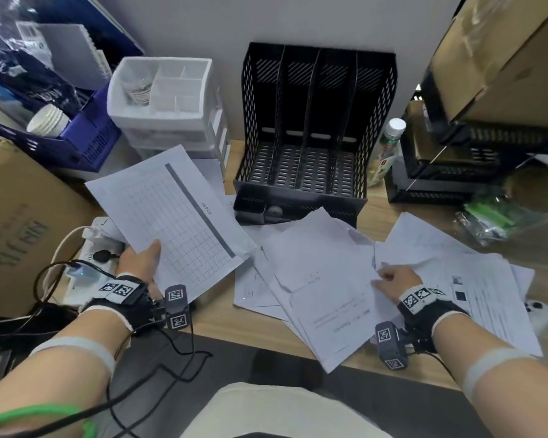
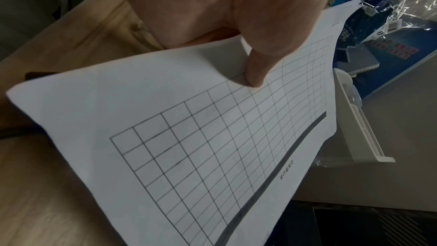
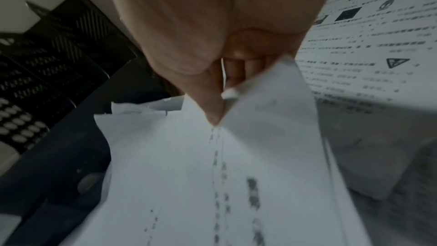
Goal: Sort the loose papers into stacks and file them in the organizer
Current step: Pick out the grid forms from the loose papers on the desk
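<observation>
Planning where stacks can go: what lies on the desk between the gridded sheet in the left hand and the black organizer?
Head view: only loose papers between the gridded sheet and the black organizer.

1. We find the organizer point(image 1: 314, 134) at the desk's point(image 1: 222, 324) rear edge, against the wall.
2. Left of it stands the drawer unit point(image 1: 168, 105); right of it, a bottle point(image 1: 389, 143).
3. The loose papers point(image 1: 329, 289) lie spread before the organizer, reaching the desk's front edge.
4. We hold the grid sheet point(image 1: 181, 216) over the desk's left edge, above a power strip point(image 1: 89, 254).
5. A cardboard box point(image 1: 16, 216) sits beyond that left edge.
</observation>
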Motion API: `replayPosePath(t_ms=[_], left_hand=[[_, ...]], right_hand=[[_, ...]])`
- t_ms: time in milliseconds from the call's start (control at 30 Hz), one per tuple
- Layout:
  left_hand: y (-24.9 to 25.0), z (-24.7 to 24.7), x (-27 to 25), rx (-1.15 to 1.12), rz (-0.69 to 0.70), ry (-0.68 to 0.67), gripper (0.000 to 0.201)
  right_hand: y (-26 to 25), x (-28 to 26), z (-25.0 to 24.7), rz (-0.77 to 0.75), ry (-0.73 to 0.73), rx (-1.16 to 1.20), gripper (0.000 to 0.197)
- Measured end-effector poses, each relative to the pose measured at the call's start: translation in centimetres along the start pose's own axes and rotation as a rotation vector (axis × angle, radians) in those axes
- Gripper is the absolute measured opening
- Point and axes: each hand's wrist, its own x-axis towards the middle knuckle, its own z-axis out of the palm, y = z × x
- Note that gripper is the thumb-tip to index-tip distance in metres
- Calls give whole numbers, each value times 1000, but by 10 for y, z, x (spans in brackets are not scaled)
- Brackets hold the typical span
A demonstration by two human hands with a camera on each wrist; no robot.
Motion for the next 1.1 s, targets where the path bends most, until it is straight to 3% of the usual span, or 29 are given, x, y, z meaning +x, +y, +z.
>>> replayPosePath(t_ms=[133,200,300,433,567,633,733,800,867,933,1000,1100], left_hand=[[-29,3,37,-17,-9,54,75],[-15,4,16,9,2,18,84],[-15,3,27,55,68,-69,70],[2,-2,29,37,79,-145,69],[-15,-6,80,48,112,-260,77],[-9,-6,81,51,116,-313,67],[6,-5,61,71,122,-382,43],[6,-2,60,78,153,-452,56],[9,2,57,42,140,-517,57],[24,8,27,-91,80,-597,39],[31,21,6,-192,39,-708,34],[37,37,-13,-137,48,-807,36]], right_hand=[[7,-2,-24,-61,212,263,18],[11,-8,-33,-35,274,342,16],[22,-18,-35,53,368,504,14],[29,-35,-25,231,440,636,27],[30,-62,7,402,540,738,30],[22,-75,26,456,489,748,23],[2,-86,56,494,275,978,13],[-13,-91,71,500,179,979,23],[-37,-101,78,410,70,988,31],[-67,-114,81,261,-106,1015,36],[-95,-122,83,142,-230,1029,48],[-123,-116,78,71,-270,1101,63]])
